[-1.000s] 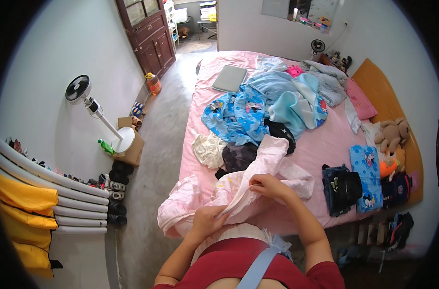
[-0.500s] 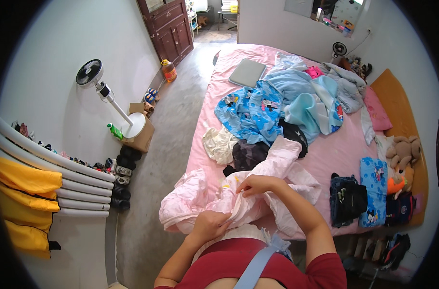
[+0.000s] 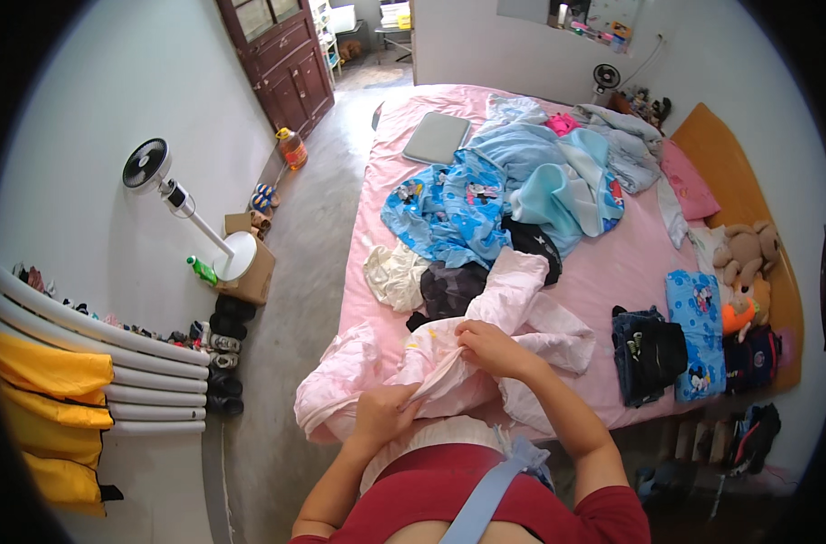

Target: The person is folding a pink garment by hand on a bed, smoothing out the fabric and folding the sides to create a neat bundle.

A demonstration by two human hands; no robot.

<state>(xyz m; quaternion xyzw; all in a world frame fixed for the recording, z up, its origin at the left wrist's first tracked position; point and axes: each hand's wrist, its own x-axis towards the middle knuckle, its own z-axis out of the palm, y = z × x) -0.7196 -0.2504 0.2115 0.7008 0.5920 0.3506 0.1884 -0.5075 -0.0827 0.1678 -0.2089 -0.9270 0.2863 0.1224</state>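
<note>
A pale pink long-sleeved jacket [image 3: 522, 304] lies crumpled over the near edge of the bed, its sleeves spread to the left and up the middle. My left hand [image 3: 386, 412] is closed on its lower edge, close to my waist. Further up and to the right, my right hand [image 3: 487, 349] pinches the same edge, which runs fairly straight between both hands. Beyond the jacket are a dark garment [image 3: 454, 288], a cream garment [image 3: 395, 278] and blue patterned clothing [image 3: 449, 204].
On the pink bed [image 3: 368, 227] lie folded jeans [image 3: 644, 354], a folded blue patterned item [image 3: 694, 308], a grey flat case [image 3: 437, 138] and a plush toy [image 3: 750, 249]. A white fan [image 3: 236, 258] stands by the left wall, near shoes [image 3: 223, 367] and yellow fabric [image 3: 55, 363].
My hands have moved slightly apart, drawing the jacket's edge straighter between them. The whole view has shifted, so the room's things sit further left.
</note>
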